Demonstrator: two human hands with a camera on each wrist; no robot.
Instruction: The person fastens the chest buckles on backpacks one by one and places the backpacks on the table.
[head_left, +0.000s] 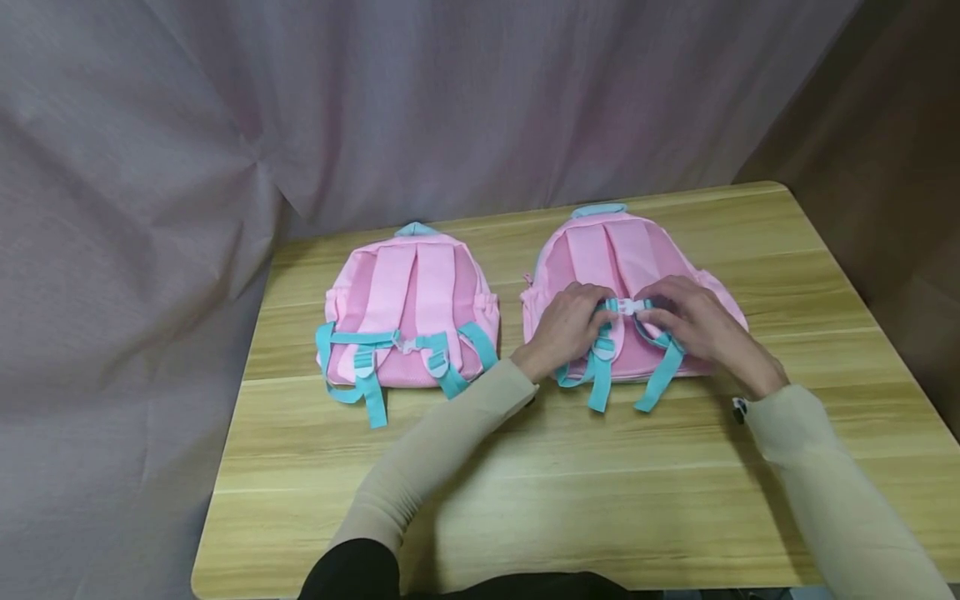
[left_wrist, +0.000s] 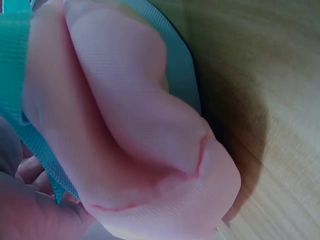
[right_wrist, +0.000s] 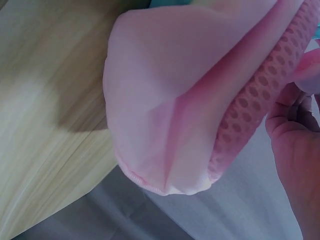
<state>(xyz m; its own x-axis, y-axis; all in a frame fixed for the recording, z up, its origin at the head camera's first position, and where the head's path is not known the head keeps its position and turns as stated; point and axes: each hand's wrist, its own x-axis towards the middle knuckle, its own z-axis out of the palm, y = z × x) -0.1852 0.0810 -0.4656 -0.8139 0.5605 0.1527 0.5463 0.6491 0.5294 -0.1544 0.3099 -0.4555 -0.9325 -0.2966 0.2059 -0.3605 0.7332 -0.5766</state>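
Head view: two pink backpacks, straps up, on a wooden table (head_left: 637,492). Right backpack (head_left: 633,250) lies at the far side, right of centre, just beside the left backpack (head_left: 408,292). Its white buckle (head_left: 627,307) sits between the hands: left hand (head_left: 567,325) pinches the turquoise webbing at the buckle's left end, right hand (head_left: 693,321) pinches at its right end.

Risks, as judged: uneven pull or a twisted strap could put the two halves out of line and keep them from catching. A fingertip near the joint might get nipped. Loose strap tails (head_left: 660,379), hanging toward the near side, could snag under the fingers.

Hard to make out: whether the buckle is latched or merely butted together. Fingers cover both its ends. Both wrist views are filled mostly by the bag's pink side; fingers there are cut off at the edge, buckle not shown.
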